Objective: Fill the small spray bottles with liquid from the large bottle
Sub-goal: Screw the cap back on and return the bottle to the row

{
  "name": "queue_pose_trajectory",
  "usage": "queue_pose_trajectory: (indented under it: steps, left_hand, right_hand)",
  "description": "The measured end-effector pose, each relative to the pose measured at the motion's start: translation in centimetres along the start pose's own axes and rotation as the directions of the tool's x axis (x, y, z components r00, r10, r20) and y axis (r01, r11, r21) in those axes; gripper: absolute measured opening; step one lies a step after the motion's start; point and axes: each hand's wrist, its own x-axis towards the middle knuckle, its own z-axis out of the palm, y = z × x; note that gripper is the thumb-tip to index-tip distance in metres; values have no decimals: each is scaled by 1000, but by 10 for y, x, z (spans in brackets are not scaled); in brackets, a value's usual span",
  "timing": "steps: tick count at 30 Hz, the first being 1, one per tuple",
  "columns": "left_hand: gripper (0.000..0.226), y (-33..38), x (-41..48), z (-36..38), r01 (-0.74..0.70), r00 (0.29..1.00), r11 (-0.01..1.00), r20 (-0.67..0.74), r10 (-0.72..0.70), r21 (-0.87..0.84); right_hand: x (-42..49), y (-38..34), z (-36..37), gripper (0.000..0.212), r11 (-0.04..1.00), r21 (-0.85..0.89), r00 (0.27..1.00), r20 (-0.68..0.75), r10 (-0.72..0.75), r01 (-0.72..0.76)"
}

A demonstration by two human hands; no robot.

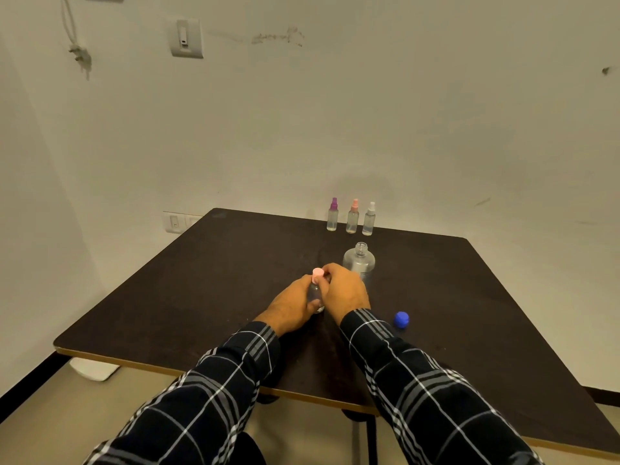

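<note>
Round blue plastic cap (401, 319) lies on dark desk (201, 280), right of the fingers & slightly nearer. Left hand (292, 305) wraps small clear spray bottle w/ pink top (317, 274), long axis near upright, between both hands. Right hand (347, 292) fingers (330, 271) pinch its neck by the top. Screwing on or off, can't tell; fill level hidden. Just beyond right fingers: large clear open-necked bottle (359, 261), upright. Well past it: row of 3 capped small spray bottles (352, 218).

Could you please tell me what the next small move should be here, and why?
Probably twist the pink spray top with the right hand, whose fingers pinch it, while the left hand grips the small spray bottle. The large bottle stands open behind, its blue cap lying aside. Whether the top goes off or on I cannot tell.
</note>
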Motion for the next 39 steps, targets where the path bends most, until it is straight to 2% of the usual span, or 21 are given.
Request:
queue_pose_trajectory:
  steps: [3, 8, 11, 16, 19, 21, 23, 26, 29, 34, 39]
  left_hand:
    - [45, 0, -3, -1, -24, 999, 1000, -30, 24, -6]
    - [53, -7, -10, -1, -73, 989, 993, -132, 61, -90]
    - [57, -5, -13, 3, -123, 987, 978, -120, 104, -167]
    - [115, 17, -1, 9, -80, 995, 962, 40, 93, -259]
    - [132, 38, 9, 19, -85, 989, 959, 95, 114, -272]
    - [135, 44, 20, 31, -81, 995, 942, 29, 96, -327]
    - [126, 48, 28, 39, -53, 997, 927, -71, 29, -371]
    - [91, 50, 35, 50, -121, 979, 932, -195, 56, -341]
    - [74, 49, 45, 52, -123, 971, 942, -236, 48, -314]
    - [67, 42, 73, 39, -100, 976, 966, -214, 48, -239]
    - [69, 37, 102, 31, -107, 981, 973, -184, 69, -206]
  right_hand:
    - [-7, 10, 7, 32, 1000, -8, 999, 43, 15, -14]
    - [-17, 21, 8, 35, 991, 133, 995, 102, 13, -26]
    - [-19, 23, -6, 37, 991, 134, 997, 78, -7, -4]
    - [-27, 47, -49, 45, 995, 100, 1000, 24, -16, 14]
    - [-31, 64, -84, 38, 988, 153, 1000, -28, -2, 6]
    - [-30, 75, -107, 34, 980, 196, 998, -61, 24, -11]
    - [-20, 90, -125, 39, 974, 224, 993, -99, 62, -39]
    - [3, 113, -135, 53, 969, 231, 985, -129, 114, -82]
    - [29, 128, -135, 50, 951, 284, 979, -121, 162, -123]
    - [81, 147, -120, 58, 920, 353, 970, -104, 221, -172]
    - [128, 163, -106, 56, 921, 347, 963, -134, 235, -176]
